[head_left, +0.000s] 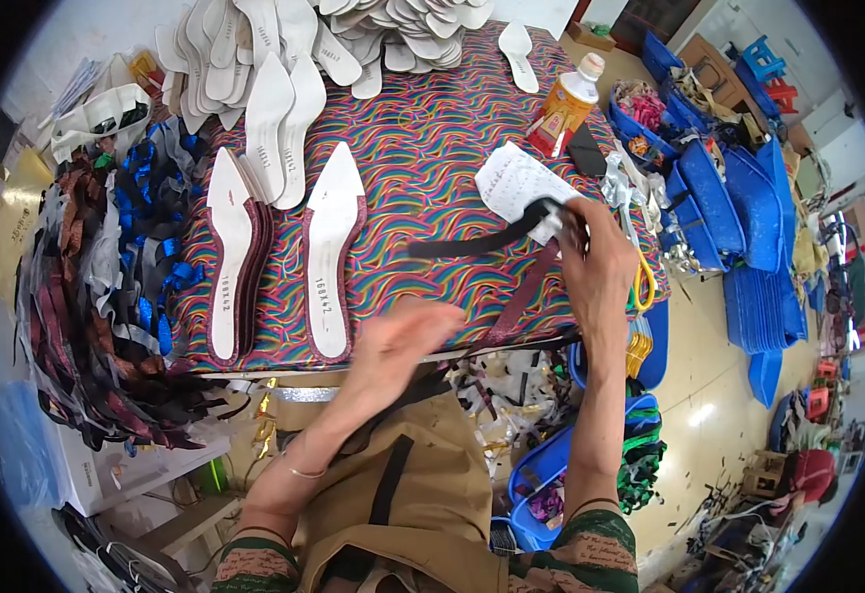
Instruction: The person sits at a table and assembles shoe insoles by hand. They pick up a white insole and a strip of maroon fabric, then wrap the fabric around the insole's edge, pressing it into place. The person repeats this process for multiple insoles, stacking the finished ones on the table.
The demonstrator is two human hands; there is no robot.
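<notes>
My right hand [601,247] is closed at the table's right side, gripping a black strip [472,243] that reaches out to the left. Something dark and shiny is partly hidden among those fingers. My left hand [408,341] hovers over the front edge, smeared by motion, so its fingers cannot be made out. Left of it lies a pointed white insole [330,267] with a maroon edge. A stack of similar insoles [227,257] sits farther left. Between my hands and the edge, a maroon strip [523,296] lies slanting across the patterned cloth.
White insoles [274,119] pile up at the back. A bottle [563,107] and a paper sheet [521,183] are at the right, beside yellow-handled scissors [644,282]. Bundled strips [86,287] hang at the left. Blue bins [714,203] stand on the floor at right.
</notes>
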